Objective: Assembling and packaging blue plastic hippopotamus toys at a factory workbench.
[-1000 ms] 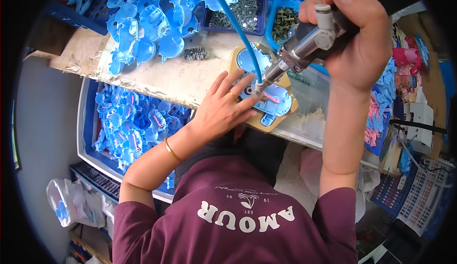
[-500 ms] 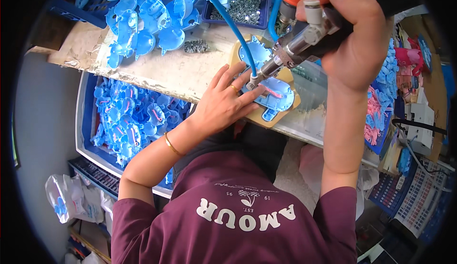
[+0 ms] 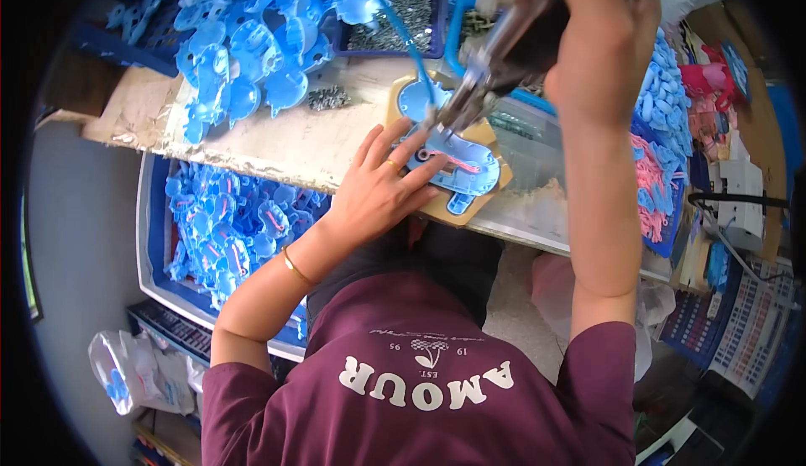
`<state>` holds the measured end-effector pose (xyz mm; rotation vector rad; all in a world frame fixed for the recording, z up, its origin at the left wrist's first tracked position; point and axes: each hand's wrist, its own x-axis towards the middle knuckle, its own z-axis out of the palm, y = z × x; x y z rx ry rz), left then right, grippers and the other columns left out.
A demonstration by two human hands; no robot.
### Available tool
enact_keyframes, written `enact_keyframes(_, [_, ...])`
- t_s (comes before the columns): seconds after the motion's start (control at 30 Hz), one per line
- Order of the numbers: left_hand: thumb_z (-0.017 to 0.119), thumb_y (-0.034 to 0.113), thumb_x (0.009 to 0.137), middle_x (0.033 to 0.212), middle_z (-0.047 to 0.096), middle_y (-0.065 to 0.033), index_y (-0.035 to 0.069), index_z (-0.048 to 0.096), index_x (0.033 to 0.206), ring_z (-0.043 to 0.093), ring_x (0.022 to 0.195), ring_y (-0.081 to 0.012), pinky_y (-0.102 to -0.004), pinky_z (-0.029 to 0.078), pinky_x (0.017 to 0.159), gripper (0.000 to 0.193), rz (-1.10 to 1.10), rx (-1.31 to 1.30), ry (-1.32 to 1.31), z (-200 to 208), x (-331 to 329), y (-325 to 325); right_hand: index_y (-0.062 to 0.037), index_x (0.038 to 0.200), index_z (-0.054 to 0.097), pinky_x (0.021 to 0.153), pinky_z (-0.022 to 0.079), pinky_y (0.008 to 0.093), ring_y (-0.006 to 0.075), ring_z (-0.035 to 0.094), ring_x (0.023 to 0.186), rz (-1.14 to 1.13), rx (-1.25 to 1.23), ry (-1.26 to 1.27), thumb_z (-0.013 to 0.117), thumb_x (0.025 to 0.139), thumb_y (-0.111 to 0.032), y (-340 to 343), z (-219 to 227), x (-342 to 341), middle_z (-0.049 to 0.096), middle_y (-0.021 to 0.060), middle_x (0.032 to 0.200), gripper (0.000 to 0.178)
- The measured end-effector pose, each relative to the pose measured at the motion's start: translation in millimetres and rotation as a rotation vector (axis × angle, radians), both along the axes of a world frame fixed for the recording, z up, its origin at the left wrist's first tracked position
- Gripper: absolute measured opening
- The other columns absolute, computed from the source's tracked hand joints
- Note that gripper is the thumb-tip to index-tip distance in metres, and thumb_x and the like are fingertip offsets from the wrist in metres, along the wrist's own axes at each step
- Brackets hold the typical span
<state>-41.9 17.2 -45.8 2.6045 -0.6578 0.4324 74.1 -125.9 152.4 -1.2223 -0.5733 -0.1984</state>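
Note:
My left hand (image 3: 382,176) lies with fingers spread over the near left side of a blue plastic shell (image 3: 477,179). The shell sits in a tan holding block (image 3: 504,174), with a slim pink strip (image 3: 457,162) along its inside. In my right hand (image 3: 600,63) is a dark-handled power screwdriver (image 3: 504,54), slanting down to the left. Its metal nose, blurred by motion, is over the shell close to my left fingertips; whether it touches cannot be made out. A blue hose (image 3: 401,34) runs down to that nose.
Blue shell parts (image 3: 252,50) are heaped at the far left, beside a dark bin of small screws (image 3: 395,25). Some loose screws (image 3: 328,97) lie on the worktable (image 3: 277,143). Below its left edge, a large tub (image 3: 151,248) holds more blue shells. Pink and blue pieces (image 3: 651,185) fill a tray at right.
My right hand and the screwdriver have moved up and away from the shell, uncovering the pink strip's looped end. My left hand stays on the shell. The whole view has shifted slightly.

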Motion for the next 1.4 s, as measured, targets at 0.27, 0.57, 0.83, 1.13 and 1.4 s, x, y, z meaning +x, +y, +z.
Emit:
enact_keyframes(0.27, [0.077, 0.014, 0.084, 0.124, 0.065, -0.0079, 0.009, 0.065, 0.096, 0.053, 0.129, -0.0354, -0.0541, 0.038, 0.113, 0.018, -0.115, -0.170, 0.101, 43, -4, 21, -0.0043, 0.119, 0.056, 0.072, 0.051, 0.0236, 0.0083, 0.064, 0.082, 0.094, -0.278, -0.128, 0.074, 0.095, -0.041, -61, 50, 83, 0.066, 0.0050, 0.094, 0.047])
enact_keyframes(0.57, [0.078, 0.018, 0.078, 0.104, 0.071, -0.0154, 0.002, 0.070, 0.097, 0.066, 0.103, -0.0350, -0.0420, 0.049, 0.095, 0.026, 0.207, 0.025, 0.908, 190, -89, 149, -0.0069, 0.115, 0.073, 0.082, 0.055, 0.0343, 0.0220, 0.071, 0.088, -0.622, -1.168, -0.196, 0.065, 0.094, -0.013, -234, -114, 179, 0.075, 0.0075, 0.099, 0.023])
enact_keyframes(0.83, [0.075, 0.020, 0.085, 0.126, 0.067, -0.0194, 0.002, 0.063, 0.130, 0.059, 0.120, -0.0391, -0.0460, 0.045, 0.104, 0.049, 0.496, 0.045, 0.705, 167, -90, 121, -0.0111, 0.116, 0.063, 0.086, 0.053, 0.0481, 0.0394, 0.066, 0.100, -0.778, -1.693, -0.451, 0.063, 0.091, -0.006, -195, -166, 204, 0.071, 0.0137, 0.108, 0.026])
enact_keyframes(1.13, [0.076, 0.011, 0.085, 0.133, 0.064, -0.0167, 0.007, 0.061, 0.135, 0.064, 0.116, -0.0370, -0.0443, 0.054, 0.095, 0.052, -0.099, -0.208, 0.344, 112, -15, 9, -0.0051, 0.097, 0.061, 0.065, 0.050, 0.0321, 0.0143, 0.063, 0.074, -0.057, -1.093, 0.176, 0.082, 0.081, -0.029, -155, -99, 53, 0.066, 0.0063, 0.081, 0.035])
enact_keyframes(1.4, [0.073, 0.000, 0.079, 0.113, 0.069, -0.0094, 0.009, 0.060, 0.132, 0.067, 0.093, -0.0300, -0.0399, 0.057, 0.077, 0.055, -0.232, -0.134, 0.062, 67, 45, -69, -0.0041, 0.100, 0.061, 0.067, 0.050, 0.0335, 0.0167, 0.063, 0.074, 0.321, -1.043, 0.305, 0.082, 0.082, -0.025, -139, -90, -18, 0.067, 0.0064, 0.081, 0.035])
